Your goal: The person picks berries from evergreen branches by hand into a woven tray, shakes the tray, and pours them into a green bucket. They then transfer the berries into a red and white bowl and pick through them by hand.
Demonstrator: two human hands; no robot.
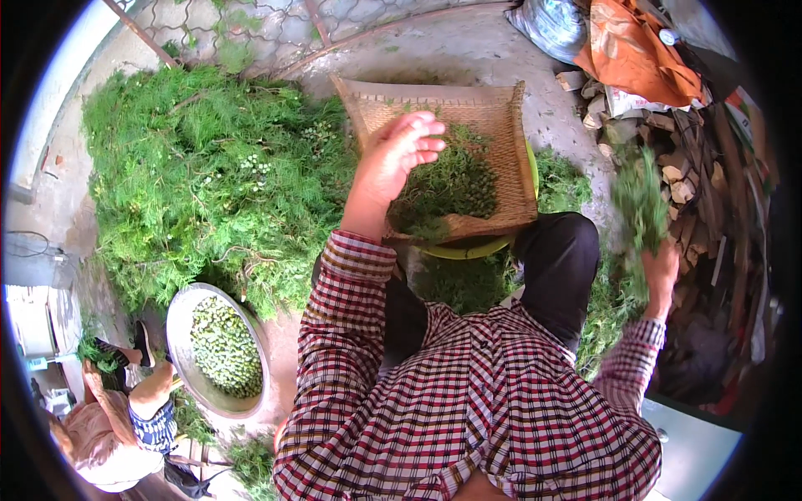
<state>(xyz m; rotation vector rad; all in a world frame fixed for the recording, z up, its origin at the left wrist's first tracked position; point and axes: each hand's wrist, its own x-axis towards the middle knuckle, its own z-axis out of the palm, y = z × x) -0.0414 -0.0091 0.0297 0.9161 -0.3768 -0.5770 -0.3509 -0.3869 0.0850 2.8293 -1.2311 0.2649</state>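
Observation:
Above the woven bamboo tray [514, 159] my left hand [399, 157] is raised, its fingers loosely bent and apart, with nothing visible in it. Below it in the tray lie green berries and bits of foliage [468, 179]. Out to the right, my right hand [660, 271] grips a leafy evergreen branch [639, 204], which is smeared by motion. The fingers around its stem are partly hidden. A yellow-green basin [472, 249] shows under the tray, between my knees.
A big heap of cut evergreen branches [209, 175] lies at left. Near it stands a metal basin [255, 321] of green berries [224, 346]. Another person [125, 417] sits at lower left. Firewood [681, 188], an orange sack [639, 54] and loose greenery [614, 321] are at right.

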